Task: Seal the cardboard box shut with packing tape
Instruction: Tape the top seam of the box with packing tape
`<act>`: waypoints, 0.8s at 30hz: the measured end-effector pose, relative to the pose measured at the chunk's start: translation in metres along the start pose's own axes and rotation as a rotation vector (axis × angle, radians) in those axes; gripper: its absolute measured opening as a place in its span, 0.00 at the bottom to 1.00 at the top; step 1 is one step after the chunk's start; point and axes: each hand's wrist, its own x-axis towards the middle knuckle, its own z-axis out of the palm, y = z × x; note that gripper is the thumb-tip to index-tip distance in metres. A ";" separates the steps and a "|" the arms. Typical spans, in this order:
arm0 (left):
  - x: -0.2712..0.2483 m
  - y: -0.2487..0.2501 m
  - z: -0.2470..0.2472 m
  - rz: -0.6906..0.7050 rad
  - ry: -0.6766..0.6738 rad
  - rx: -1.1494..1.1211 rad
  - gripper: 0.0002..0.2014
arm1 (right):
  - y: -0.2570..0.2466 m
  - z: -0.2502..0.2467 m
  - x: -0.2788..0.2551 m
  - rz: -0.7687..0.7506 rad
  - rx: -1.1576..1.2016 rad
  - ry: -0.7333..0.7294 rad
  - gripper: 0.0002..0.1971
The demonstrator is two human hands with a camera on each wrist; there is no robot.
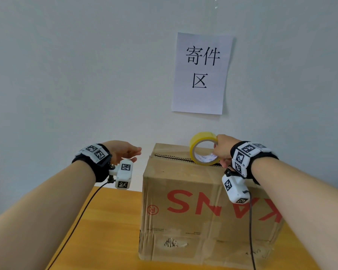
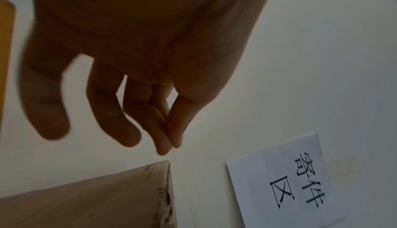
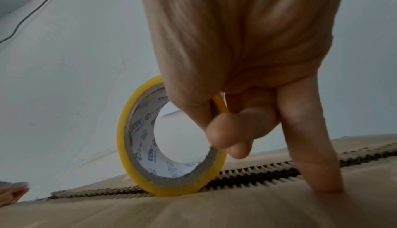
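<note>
Two hands up: your right hand (image 1: pixel 222 151) pinches the tape roll (image 1: pixel 204 149), standing on edge on the box (image 1: pixel 193 211) top seam, one finger pressing the cardboard. Your left hand (image 1: pixel 123 152) hovers relaxed and empty, beside the box's left edge. Risk: nothing holds the flaps (image 3: pixel 193 204), so tape could bridge the gap crooked. Roll's hole faces you; the seam runs left-right.

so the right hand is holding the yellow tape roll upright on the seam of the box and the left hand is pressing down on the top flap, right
Not quite. The left hand is not pressing on the flap: in the head view it hangs open in the air to the left of the cardboard box, touching nothing. The rest stands: the right hand holds the yellow tape roll upright on the seam of the box.
</note>
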 end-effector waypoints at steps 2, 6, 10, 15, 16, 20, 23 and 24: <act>0.002 -0.003 -0.001 -0.040 -0.018 0.005 0.05 | -0.001 0.000 0.000 -0.004 -0.001 0.008 0.10; 0.007 -0.009 -0.001 -0.064 -0.034 0.029 0.06 | 0.000 0.001 -0.001 -0.006 0.002 0.005 0.11; 0.015 -0.017 0.000 -0.069 -0.042 0.035 0.05 | 0.000 0.001 -0.002 -0.014 0.014 0.009 0.10; 0.020 -0.021 0.003 -0.096 -0.070 0.000 0.06 | 0.002 0.003 0.001 -0.015 0.019 0.012 0.10; 0.020 -0.022 0.004 -0.104 -0.077 -0.001 0.06 | 0.002 0.004 0.002 -0.013 0.021 0.014 0.10; 0.023 -0.032 0.011 -0.127 -0.128 -0.043 0.07 | 0.002 0.005 0.002 -0.016 0.015 0.021 0.09; 0.025 -0.037 0.015 -0.127 -0.150 -0.051 0.09 | 0.002 0.004 0.002 -0.022 0.016 0.020 0.10; 0.026 -0.038 0.016 -0.126 -0.154 -0.041 0.09 | 0.002 0.004 0.002 -0.024 0.018 0.020 0.10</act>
